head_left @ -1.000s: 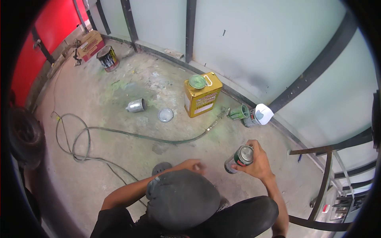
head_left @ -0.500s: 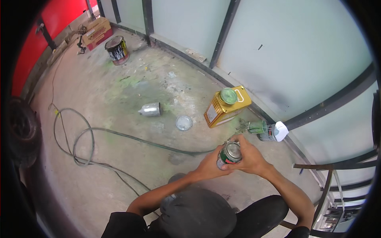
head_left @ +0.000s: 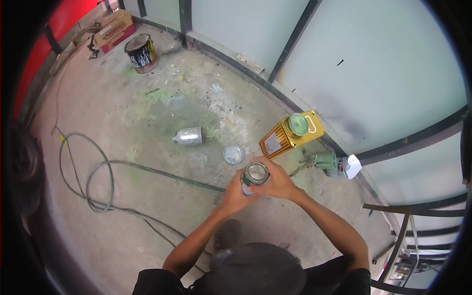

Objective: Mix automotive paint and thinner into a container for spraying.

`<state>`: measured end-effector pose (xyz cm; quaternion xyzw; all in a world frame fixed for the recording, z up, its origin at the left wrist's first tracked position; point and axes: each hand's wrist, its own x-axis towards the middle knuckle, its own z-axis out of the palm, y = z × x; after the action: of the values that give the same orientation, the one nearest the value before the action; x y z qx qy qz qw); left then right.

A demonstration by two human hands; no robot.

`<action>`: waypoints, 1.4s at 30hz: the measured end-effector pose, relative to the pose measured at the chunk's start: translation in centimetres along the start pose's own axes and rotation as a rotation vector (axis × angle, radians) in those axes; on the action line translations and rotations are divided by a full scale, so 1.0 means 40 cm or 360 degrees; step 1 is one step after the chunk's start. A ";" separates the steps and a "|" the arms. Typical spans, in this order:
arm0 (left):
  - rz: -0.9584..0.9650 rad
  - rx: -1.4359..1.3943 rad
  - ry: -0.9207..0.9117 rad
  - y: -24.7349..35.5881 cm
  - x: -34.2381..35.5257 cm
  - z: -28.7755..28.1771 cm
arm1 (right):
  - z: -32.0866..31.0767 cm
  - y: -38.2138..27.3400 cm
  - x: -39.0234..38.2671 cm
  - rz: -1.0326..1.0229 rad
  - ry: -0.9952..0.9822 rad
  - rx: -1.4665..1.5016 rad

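Note:
My left hand (head_left: pixel 235 197) and my right hand (head_left: pixel 279 182) are wrapped round opposite sides of a small green paint can (head_left: pixel 255 173) with a metal lid. Beyond it, a round silvery lid (head_left: pixel 234 154) lies on the floor, with a metal cup (head_left: pixel 189 135) on its side farther left. A yellow rectangular tin (head_left: pixel 275 142) stands to the right, carrying a green-stained round lid (head_left: pixel 298 124). Beside it are a spray gun (head_left: pixel 309 162) with a green-coated cup (head_left: pixel 325 160) and a container with a white piece (head_left: pixel 352 166) at its top.
Looped hose (head_left: pixel 113 177) crosses the floor at the left, near a blurred dark tyre (head_left: pixel 27 162). A paint-streaked bucket (head_left: pixel 140 56) and cardboard box (head_left: pixel 114 29) stand at the back. Panelled wall (head_left: pixel 368 73) lines the right; a metal frame (head_left: pixel 403 231) is at lower right.
My left hand came in to join my right on the can. Both then moved left and slightly forward with it. The view has shifted, moving the surrounding objects within the picture.

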<state>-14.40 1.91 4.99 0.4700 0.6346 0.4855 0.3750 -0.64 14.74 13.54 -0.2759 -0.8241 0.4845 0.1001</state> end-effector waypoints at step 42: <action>0.0240 0.1508 -0.0354 -0.212 0.337 -0.130 | 0.229 0.238 -0.031 0.0309 0.0902 0.0278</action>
<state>-24.96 12.76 -2.19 0.6825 0.7060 0.1163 0.1493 -0.18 10.87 0.87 -0.4678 -0.6884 0.4645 0.3024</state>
